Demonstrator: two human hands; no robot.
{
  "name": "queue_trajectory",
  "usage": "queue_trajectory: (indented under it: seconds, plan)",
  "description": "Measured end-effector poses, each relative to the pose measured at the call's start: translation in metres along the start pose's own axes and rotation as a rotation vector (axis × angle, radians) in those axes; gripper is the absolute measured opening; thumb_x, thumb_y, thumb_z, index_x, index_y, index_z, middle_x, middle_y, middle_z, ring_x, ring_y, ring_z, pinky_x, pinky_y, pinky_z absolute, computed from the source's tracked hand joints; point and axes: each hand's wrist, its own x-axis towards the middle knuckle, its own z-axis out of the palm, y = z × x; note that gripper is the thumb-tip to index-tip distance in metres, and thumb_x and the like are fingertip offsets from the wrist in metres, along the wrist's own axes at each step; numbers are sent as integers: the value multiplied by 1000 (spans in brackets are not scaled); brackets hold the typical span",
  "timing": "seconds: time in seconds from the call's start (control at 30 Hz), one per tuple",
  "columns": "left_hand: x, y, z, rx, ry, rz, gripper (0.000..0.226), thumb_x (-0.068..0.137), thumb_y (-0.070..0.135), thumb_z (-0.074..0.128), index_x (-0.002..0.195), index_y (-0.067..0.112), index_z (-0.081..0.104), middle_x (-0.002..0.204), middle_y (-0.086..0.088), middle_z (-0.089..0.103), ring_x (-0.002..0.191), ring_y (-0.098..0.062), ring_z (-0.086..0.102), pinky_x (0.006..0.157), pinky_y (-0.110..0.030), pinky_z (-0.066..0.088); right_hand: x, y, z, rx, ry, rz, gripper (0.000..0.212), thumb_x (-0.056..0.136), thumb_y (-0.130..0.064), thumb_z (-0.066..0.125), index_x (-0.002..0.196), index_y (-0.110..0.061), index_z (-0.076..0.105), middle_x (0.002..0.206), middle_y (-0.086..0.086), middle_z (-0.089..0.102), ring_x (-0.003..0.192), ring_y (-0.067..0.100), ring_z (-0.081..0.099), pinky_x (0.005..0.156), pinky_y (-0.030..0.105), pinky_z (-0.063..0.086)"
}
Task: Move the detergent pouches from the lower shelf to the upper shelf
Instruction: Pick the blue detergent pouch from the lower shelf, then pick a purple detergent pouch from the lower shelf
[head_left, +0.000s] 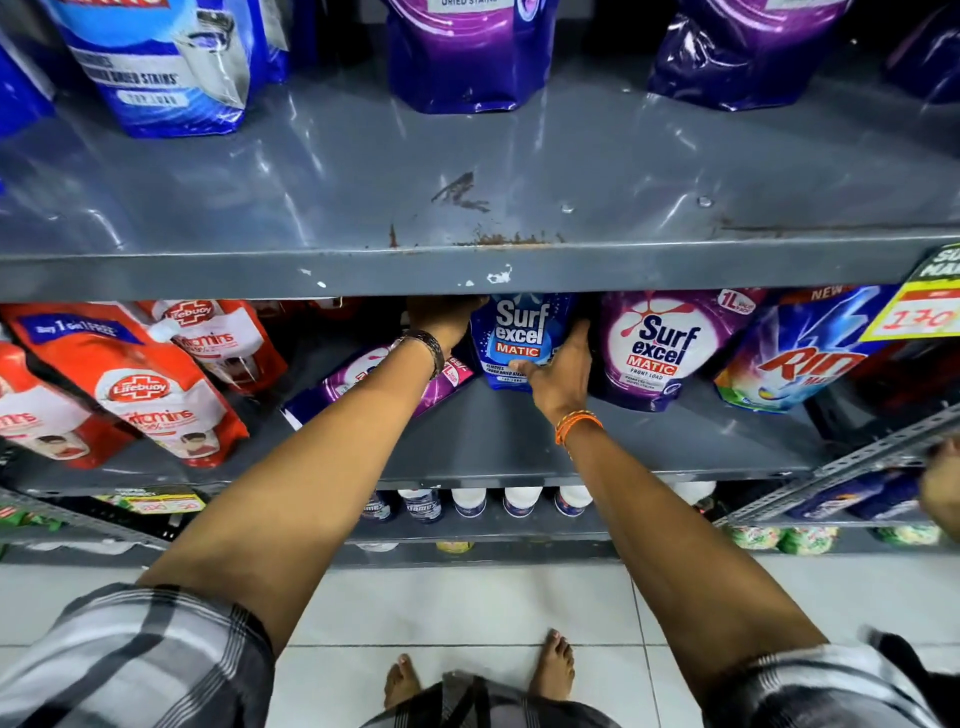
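On the far left of the lower shelf (519, 441) stand red soap refill pouches (140, 379), leaning back in a loose row; they are no part of the job and sit well apart from the hands. Next along, a purple pouch (358, 382) lies flat on its side under the left forearm, likely toppled because nothing props it.

The left hand (441, 319) reaches deep under the lip of the upper shelf (467, 171), at the top left corner of the blue detergent pouch (522, 338). Its fingers go behind the pouch and into shadow, so I cannot tell whether they are closed on it or only steadying it. The pouch stands upright on the lower shelf, its base touching the shelf. The right hand (558, 374) cups its lower right edge, thumb across the front near the bottom and the other fingers wrapped round the right side, narrow and pressed to the film. A soft, full pouch sags if lifted from one corner, so taking it high on one side and low on the other seems meant to keep it from folding.

Just beside the right hand stands a purple front-load pouch (657, 353), touching or nearly touching the blue one, then a Rin pouch (800, 358) and a yellow price tag (919, 306). The upper shelf has bare grey metal directly above, with blue and purple pouches set further back.
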Motion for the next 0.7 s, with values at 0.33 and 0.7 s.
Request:
queue_trajectory:
  seconds: [0.33,0.7]
  plan:
    - [8,-62,-120,606,-142,-30,59,91,35,71,142,14,51,138,-12,61,126,-30,59,100,-32,45,-28,-5,10,39,130,67,95,59,11,86,140,2,38,134,22,56,122,36,60,103,48,53]
    - [-2,-122,-167,511,-213,-215,69,94,37,67,150,2,44,155,-16,48,140,-32,49,115,-32,36,-88,-36,119,270,-329,621,57,81,-10,82,129,2,55,131,18,67,113,27,66,101,47,56]
